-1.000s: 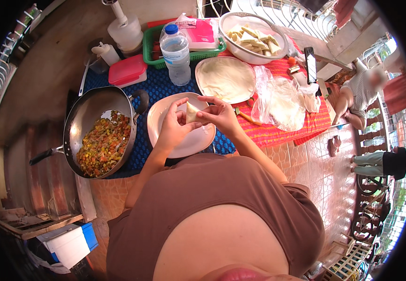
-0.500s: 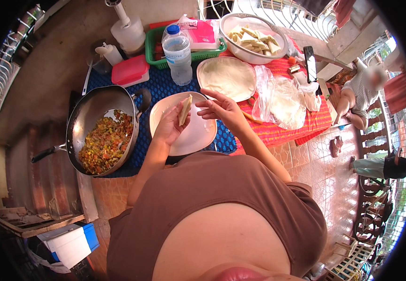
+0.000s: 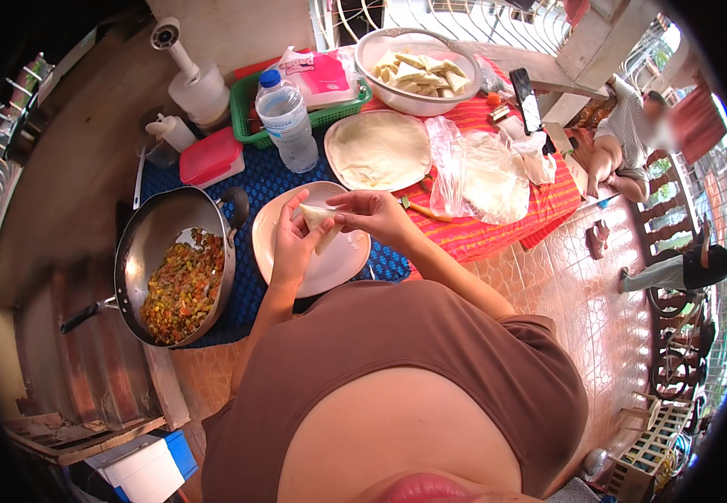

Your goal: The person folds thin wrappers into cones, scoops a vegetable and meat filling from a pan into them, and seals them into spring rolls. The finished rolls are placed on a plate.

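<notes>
A small folded samosa (image 3: 316,215), pale and triangular, is held above a light plate (image 3: 342,261). My left hand (image 3: 294,251) grips it between thumb and fingers. Against its right-hand edge press the closed fingertips of my right hand (image 3: 377,216). To the left stands a deep pan (image 3: 155,225) with a chopped vegetable filling (image 3: 181,289) in it. Just beyond my right hand, round pale wrapper sheets (image 3: 378,142) lie on a plate. A large bowl (image 3: 418,103) at the back holds several folded triangles (image 3: 422,71).
A water bottle (image 3: 286,126) stands before a green basket (image 3: 342,115), near a red-lidded container (image 3: 212,158). On the right are a plastic bag of wrappers (image 3: 493,178), a yellow-handled utensil (image 3: 427,210) and a phone (image 3: 526,99). Beyond are a seated person (image 3: 619,147) and another (image 3: 690,267).
My right hand has come in from the right, from apart to touching the samosa. The samosa has turned, so its triangular face now shows. The whole view has shifted slightly.
</notes>
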A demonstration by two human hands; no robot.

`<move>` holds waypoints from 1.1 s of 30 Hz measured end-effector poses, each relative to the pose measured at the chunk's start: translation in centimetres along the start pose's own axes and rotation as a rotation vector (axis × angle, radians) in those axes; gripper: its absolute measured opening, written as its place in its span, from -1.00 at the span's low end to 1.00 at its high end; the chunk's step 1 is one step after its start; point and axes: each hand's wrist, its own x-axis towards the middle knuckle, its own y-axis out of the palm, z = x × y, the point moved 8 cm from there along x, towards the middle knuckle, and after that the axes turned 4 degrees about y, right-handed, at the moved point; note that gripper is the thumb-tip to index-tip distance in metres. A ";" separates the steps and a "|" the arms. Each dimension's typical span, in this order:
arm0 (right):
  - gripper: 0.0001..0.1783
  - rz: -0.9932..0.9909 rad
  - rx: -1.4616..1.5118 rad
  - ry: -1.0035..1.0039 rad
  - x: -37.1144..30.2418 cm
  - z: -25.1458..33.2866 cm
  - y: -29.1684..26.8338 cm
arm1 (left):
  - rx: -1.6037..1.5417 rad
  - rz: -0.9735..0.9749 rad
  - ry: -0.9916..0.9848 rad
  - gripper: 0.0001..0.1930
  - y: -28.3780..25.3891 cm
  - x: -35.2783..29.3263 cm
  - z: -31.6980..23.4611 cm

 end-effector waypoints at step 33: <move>-0.83 -0.951 -0.587 -0.088 11.3 10.3 -40.2 | 0.266 -0.034 -0.045 -0.54 -2.3 -2.7 -0.5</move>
